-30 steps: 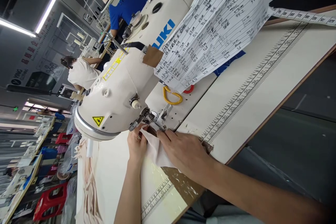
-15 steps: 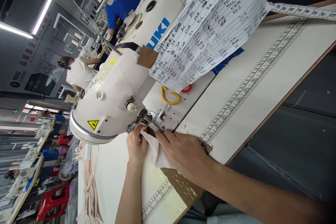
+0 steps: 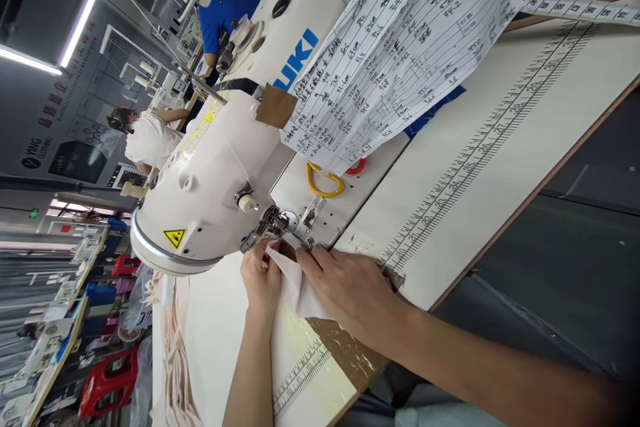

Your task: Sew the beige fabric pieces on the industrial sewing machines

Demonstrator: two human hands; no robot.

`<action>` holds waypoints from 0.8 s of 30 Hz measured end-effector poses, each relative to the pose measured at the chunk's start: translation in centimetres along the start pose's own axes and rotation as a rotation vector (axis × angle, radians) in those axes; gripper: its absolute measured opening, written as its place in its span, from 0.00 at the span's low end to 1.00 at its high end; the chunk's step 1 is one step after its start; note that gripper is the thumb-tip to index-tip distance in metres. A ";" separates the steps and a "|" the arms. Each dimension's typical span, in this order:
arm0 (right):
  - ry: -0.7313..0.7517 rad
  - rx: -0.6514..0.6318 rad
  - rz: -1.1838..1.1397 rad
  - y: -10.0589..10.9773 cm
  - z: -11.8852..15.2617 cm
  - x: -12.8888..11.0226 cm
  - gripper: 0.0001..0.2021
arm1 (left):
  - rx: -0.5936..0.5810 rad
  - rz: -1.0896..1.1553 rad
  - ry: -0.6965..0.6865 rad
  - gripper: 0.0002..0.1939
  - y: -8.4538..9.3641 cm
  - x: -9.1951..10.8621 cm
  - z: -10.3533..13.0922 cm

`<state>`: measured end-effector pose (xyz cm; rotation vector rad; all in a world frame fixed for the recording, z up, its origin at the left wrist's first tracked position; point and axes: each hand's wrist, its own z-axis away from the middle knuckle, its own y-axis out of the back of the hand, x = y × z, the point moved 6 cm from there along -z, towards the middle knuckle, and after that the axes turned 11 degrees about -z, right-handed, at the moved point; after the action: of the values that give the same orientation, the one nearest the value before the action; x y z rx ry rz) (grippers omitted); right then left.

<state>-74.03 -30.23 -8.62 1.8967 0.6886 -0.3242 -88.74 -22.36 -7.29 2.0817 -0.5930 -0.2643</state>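
Observation:
A small piece of pale pink fabric (image 3: 296,287) lies bunched between my hands, close to the presser foot (image 3: 283,225) of the white sewing machine (image 3: 215,180). Beside the needle area, my left hand (image 3: 261,277) is closed, pinching the fabric's edge near a folded corner. My right hand (image 3: 345,287) presses on the other side of the cloth, its fingers bent and close together at the needle plate. The fingertips of both hands are partly hidden by the cloth and the machine parts.
Handwritten paper sheets (image 3: 400,47) hang over the machine bed, above yellow-handled scissors (image 3: 325,183). A ruler scale (image 3: 480,153) runs along the table edge, with a tape measure (image 3: 580,8) at upper right. Pink fabric strips (image 3: 177,360) hang at left. Co-workers (image 3: 150,137) sit beyond.
Both hands and the fabric stay almost in the same place at the presser foot. The whole view has shifted slightly.

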 end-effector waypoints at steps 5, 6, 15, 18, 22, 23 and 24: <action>0.005 -0.041 0.004 -0.1 -0.1 -0.1 0.10 | -0.062 0.059 0.115 0.10 -0.2 -0.9 0.0; 0.006 -0.045 0.003 -0.1 -0.1 -0.1 0.10 | -0.068 0.078 0.131 0.10 -0.2 -1.0 -0.1; -0.017 0.005 -0.021 0.0 0.0 0.1 0.13 | -0.088 0.132 0.171 0.11 -0.4 -1.2 -0.1; -0.013 0.013 -0.015 0.2 0.0 0.0 0.13 | -0.091 0.116 0.155 0.11 -0.4 -1.1 -0.1; 0.001 0.044 0.013 0.3 -0.1 -0.3 0.13 | -0.091 0.101 0.117 0.11 -0.2 -1.0 -0.3; 0.002 0.057 0.019 0.4 -0.2 -0.3 0.13 | -0.090 0.100 0.108 0.10 -0.2 -1.0 -0.3; 0.000 0.065 0.023 0.4 -0.2 -0.3 0.12 | -0.088 0.099 0.099 0.10 -0.2 -1.0 -0.4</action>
<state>-74.06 -30.28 -8.07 1.9653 0.6623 -0.3356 -89.39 -21.52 -7.29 1.9620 -0.6118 -0.1268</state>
